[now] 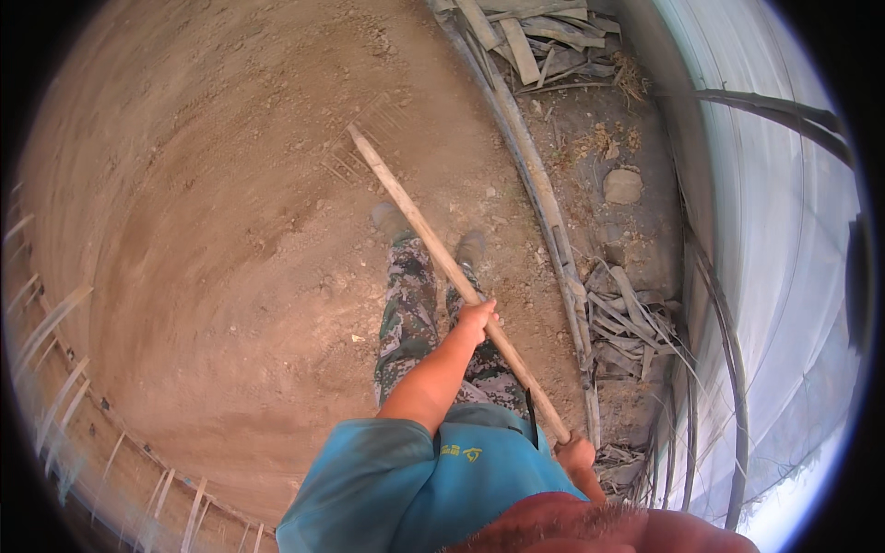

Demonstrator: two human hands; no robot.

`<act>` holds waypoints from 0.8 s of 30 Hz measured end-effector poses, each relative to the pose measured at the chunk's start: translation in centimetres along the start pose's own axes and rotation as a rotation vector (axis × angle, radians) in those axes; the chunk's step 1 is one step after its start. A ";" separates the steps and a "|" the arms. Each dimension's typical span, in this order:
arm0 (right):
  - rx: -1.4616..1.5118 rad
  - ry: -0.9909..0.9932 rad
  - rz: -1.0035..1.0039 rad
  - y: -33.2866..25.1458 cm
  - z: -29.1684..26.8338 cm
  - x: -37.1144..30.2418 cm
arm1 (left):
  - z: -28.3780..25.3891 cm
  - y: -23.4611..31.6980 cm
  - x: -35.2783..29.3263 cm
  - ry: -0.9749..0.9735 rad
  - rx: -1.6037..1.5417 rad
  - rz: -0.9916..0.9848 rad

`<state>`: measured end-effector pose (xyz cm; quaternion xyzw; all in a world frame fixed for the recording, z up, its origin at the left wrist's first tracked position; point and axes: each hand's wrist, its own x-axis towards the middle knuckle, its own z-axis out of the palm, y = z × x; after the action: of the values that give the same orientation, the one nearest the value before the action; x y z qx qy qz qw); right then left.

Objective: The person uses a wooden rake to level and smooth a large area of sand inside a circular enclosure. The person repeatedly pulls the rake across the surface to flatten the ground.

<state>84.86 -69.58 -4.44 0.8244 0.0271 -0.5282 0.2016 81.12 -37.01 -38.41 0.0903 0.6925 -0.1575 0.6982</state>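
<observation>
A rake (413, 214) with a long, pale wooden handle slants across my front. Its toothed head, dusty and hard to make out, rests on the loose brown soil (230, 194) ahead of my feet. My left hand (477, 319) is closed around the handle about midway, in front of my camouflage trousers (407, 313). Farther back, my right hand (576, 452) grips the handle near its rear end, beside my right hip; part of that hand is hidden from view.
A long pole-like border (544, 203) runs along my right. Beyond it lie wooden slats (553, 41), a stone (623, 186) and a heap of dry strips (631, 318). A pale plastic sheet wall (784, 230) with dark bent poles (728, 341) rises farther right. Several light stakes (55, 323) line the left edge.
</observation>
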 end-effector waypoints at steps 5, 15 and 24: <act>0.022 0.102 -0.010 -2.2 0.4 -1.0 | 0.7 3.6 -2.4 0.091 0.012 0.045; 0.134 0.117 -0.111 -18.8 -5.3 3.5 | -2.3 23.9 -6.9 0.080 0.009 0.428; 0.392 0.018 -0.310 -42.8 -18.6 2.5 | -4.0 42.2 -4.7 0.011 0.063 0.492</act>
<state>90.93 -24.04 -12.93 0.8385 0.0523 -0.5404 -0.0460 91.92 4.21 -37.68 0.2788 0.6483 -0.0036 0.7085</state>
